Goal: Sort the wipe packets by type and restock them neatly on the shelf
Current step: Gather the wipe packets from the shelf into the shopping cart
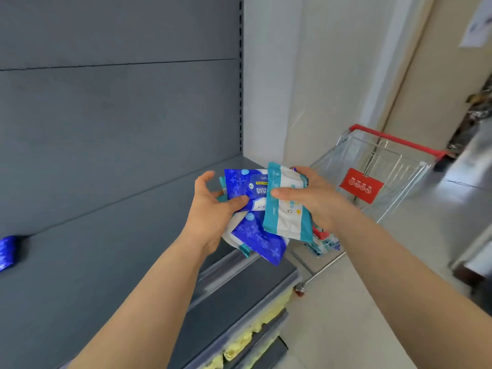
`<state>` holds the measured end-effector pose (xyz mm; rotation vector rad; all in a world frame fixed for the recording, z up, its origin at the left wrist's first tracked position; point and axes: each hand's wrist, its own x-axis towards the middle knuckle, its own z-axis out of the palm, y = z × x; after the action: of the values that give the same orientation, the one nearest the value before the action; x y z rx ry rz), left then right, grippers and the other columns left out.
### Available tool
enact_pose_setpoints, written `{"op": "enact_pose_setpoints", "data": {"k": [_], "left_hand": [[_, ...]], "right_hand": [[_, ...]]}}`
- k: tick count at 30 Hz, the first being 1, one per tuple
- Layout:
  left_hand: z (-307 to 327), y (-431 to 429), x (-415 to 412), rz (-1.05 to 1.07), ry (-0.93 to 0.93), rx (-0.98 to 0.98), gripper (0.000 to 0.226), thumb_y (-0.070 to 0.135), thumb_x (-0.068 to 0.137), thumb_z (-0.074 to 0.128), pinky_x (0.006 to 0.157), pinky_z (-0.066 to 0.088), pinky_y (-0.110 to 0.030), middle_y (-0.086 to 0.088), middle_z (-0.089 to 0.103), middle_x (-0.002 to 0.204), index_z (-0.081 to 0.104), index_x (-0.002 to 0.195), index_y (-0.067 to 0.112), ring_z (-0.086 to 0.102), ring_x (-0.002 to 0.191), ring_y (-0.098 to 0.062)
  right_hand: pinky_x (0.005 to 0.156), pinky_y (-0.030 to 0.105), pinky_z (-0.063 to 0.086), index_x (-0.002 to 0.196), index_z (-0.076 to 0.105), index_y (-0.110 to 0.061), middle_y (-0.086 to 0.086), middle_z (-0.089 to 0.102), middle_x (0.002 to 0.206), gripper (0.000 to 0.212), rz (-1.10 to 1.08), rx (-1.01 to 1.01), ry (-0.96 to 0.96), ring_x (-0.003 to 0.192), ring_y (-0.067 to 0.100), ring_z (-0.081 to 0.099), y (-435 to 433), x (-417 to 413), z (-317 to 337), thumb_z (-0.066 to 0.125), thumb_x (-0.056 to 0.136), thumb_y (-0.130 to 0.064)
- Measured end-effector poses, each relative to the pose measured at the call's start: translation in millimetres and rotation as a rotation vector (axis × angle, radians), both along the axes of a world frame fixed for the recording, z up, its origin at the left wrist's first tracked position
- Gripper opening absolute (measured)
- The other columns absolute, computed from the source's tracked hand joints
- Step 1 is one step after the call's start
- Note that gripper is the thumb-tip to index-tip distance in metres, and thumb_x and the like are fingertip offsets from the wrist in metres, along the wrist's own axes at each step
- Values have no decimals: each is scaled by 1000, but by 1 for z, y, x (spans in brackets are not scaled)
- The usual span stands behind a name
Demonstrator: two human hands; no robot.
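Left hand grips fanned blue wipe packets; right hand pinches a teal wipe packet; those hanging below, seemingly loose, could slip.

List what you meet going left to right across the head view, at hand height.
Lone blue packet → left hand → blue packets → teal packet → right hand → cart.
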<state>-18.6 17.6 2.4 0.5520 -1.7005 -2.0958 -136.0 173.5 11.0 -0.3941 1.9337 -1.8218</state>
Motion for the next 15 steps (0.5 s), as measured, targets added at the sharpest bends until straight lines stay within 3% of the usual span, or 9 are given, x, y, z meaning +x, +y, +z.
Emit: {"op": "enact_pose_setpoints", "data": {"k": [3, 9, 15], "left_hand": [[-9, 50, -64, -72, -51, 2, 56, 11, 79, 76, 59, 59, -36, -8, 60, 121, 47, 127, 12, 72, 83, -23], [-22, 152, -202, -172, -109, 47, 42, 23, 79, 76, 76, 59, -45, -4, 68, 111, 52, 114, 25, 72, 89, -23], [-50, 200, -327, -156, -174, 98, 37, 24, 85, 70, 71, 59, -38, -5, 70, 106, 51, 117, 19, 72, 81, -19]], "right_hand": [[77, 41, 58, 129, 45, -17, 7, 67, 112, 74, -87, -2, 9, 93, 24, 70, 61, -49, -4, 84, 67, -7], [70, 40, 59, 134, 42, -18, 5, 67, 106, 83, -174, 16, -28, 83, 20, 71, 167, -172, -8, 86, 64, -7], [80, 49, 57, 133, 40, -21, 5, 65, 110, 86, -181, 85, -47, 90, 23, 70, 210, -296, -35, 88, 63, -10]]}}
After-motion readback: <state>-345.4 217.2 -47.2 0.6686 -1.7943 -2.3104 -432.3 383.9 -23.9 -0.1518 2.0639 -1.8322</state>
